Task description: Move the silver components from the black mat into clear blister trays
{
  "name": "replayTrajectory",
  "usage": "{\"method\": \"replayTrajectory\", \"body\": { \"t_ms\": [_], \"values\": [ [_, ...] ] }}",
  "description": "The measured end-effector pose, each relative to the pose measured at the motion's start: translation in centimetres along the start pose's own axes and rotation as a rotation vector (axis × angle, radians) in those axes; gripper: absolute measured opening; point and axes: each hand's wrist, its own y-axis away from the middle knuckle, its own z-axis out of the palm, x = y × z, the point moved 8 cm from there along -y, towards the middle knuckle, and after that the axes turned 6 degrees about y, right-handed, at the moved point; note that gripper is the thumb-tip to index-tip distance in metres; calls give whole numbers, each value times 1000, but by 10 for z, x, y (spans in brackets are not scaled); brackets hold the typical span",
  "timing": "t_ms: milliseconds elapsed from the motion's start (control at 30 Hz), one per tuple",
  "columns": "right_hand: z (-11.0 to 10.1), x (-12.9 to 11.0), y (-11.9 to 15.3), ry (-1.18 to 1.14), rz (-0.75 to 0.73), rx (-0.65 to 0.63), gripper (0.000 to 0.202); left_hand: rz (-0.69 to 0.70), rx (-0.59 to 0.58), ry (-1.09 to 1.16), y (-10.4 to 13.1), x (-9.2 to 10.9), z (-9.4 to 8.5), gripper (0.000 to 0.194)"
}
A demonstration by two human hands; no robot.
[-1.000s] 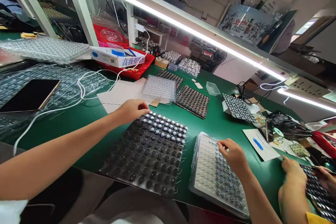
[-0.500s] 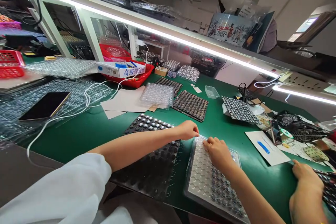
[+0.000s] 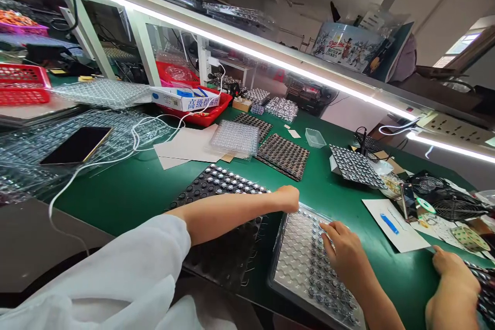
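Left hand [image 3: 289, 198] curling over far corner of clear tray [image 3: 294, 252], cannot tell if pinching; right hand [image 3: 344, 245] holding thumb, forefinger slightly apart, small round parts [image 3: 315, 252] lying just beside fingertips.

Glossy clear plastic over smooth green
The clear plastic tray [image 3: 292, 258] at lower centre shines; the table [image 3: 328, 180] looks smooth, faintly glossy; the sleeve [image 3: 127, 258] at lower left is soft white cloth.
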Motion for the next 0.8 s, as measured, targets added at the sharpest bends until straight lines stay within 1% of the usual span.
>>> {"method": "replayTrajectory", "body": {
  "t_ms": [100,200,300,367,433,467,500,567,633,667,733,800],
  "values": [
    [-4,-7,-5,-9,-50,42,26,16,1,-5,3,2,-1,26],
    [-7,-17,-16,-12,-106,66,26,16,7,14,10,4,-2,31],
    [-11,-28,-32,-19,-142,101,26,21,37,55,18,4,-7,43],
    [-14,-38,-45,-31,-161,111,27,65,81,69,28,1,-16,49],
    [-18,-52,-57,-52,-183,111,28,141,136,68,44,-7,-31,46],
    [-20,-61,-62,-68,-196,104,28,183,165,64,56,-16,-41,42],
    [-22,-70,-67,-85,-207,97,28,219,194,62,70,-27,-52,37],
    [-24,-88,-78,-125,-222,54,27,267,263,56,102,-61,-77,26],
    [-22,-107,-92,-168,-227,-9,25,250,357,41,135,-106,-103,16],
    [-21,-118,-100,-188,-227,-37,24,231,408,39,150,-130,-114,14],
    [-17,-141,-121,-225,-231,-79,22,152,468,41,172,-176,-127,15],
    [-12,-170,-145,-247,-248,-104,20,117,492,30,185,-207,-128,17]
  ]
}}
